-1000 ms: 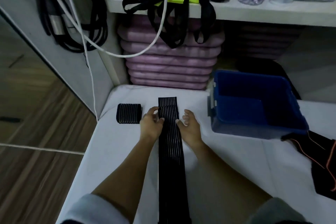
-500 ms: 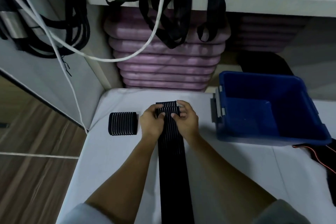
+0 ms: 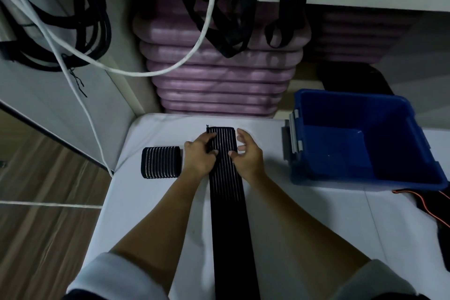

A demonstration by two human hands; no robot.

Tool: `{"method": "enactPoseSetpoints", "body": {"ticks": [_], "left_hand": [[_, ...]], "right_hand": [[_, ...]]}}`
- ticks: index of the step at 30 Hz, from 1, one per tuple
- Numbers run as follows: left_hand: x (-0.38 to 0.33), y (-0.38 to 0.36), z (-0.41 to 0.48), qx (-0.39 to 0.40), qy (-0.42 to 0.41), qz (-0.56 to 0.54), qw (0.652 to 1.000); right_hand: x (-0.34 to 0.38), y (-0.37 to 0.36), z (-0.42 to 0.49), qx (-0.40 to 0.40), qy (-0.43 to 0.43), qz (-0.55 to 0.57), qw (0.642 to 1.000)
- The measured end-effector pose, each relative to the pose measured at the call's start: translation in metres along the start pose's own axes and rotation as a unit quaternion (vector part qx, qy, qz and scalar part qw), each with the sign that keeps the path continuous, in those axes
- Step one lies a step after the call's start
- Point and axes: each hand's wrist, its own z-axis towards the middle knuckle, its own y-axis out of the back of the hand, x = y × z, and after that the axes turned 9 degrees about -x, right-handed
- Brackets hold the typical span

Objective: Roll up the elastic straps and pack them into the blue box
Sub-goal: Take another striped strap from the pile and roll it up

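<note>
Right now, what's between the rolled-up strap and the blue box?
In the head view, both hands, left hand and right hand, and the flat strap lie between the rolled strap and the blue box.

White worktop [image 3: 151, 207] carries: rolled strap [image 3: 161, 162] at left, long flat strap [image 3: 227, 202] down middle, blue box [image 3: 360, 143] at right, dark garment [image 3: 438, 221] at right edge.

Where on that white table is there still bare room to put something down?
Bare table lies between the flat strap and the blue box, and in front of the rolled strap toward the left edge. It is crowded at the strap's far end, where the left hand and right hand work.
</note>
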Motion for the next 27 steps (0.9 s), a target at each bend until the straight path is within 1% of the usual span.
{"method": "enactPoseSetpoints", "body": {"ticks": [3, 5, 8, 15, 19, 22, 24, 27], "left_hand": [[0.002, 0.009, -0.011, -0.020, -0.027, -0.032, 0.999], [0.004, 0.013, -0.028, -0.040, -0.012, -0.042, 0.998], [0.010, 0.013, -0.070, -0.037, 0.017, -0.039, 0.998], [0.023, 0.000, -0.196, -0.025, 0.027, -0.041, 0.998], [0.026, -0.005, -0.255, -0.035, 0.060, -0.035, 0.997], [0.032, -0.006, -0.289, -0.047, 0.085, -0.012, 0.995], [0.034, -0.007, -0.306, -0.039, 0.096, -0.003, 0.995], [0.032, -0.006, -0.319, -0.025, 0.108, -0.024, 0.993]], "right_hand": [[0.002, 0.012, -0.010, 0.010, -0.035, -0.007, 0.999], [0.001, 0.024, -0.025, 0.029, -0.054, -0.015, 0.998], [-0.003, 0.042, -0.061, 0.070, -0.071, -0.030, 0.995], [-0.030, 0.082, -0.163, 0.126, -0.023, -0.083, 0.988], [-0.051, 0.102, -0.216, 0.136, -0.022, -0.090, 0.986], [-0.062, 0.113, -0.246, 0.131, -0.030, -0.078, 0.988], [-0.067, 0.114, -0.258, 0.132, -0.031, -0.074, 0.988], [-0.067, 0.113, -0.266, 0.154, -0.029, -0.083, 0.984]]}}
